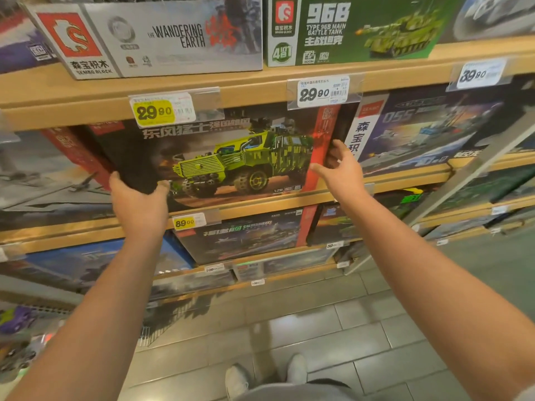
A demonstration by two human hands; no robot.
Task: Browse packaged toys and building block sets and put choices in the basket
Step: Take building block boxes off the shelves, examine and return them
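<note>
Your left hand (139, 204) grips the lower left corner of the green truck box (214, 157), thumb on its face; your right hand (341, 169) has its fingers curled round the right edge. The box stands mid-frame on the second shelf (260, 198). It looks stiff, glossy, likely light but wide — keep both edges. Neighbouring boxes crowd each side, and the yellow price tag (162, 110) overhangs the top — draw it straight out.
</note>
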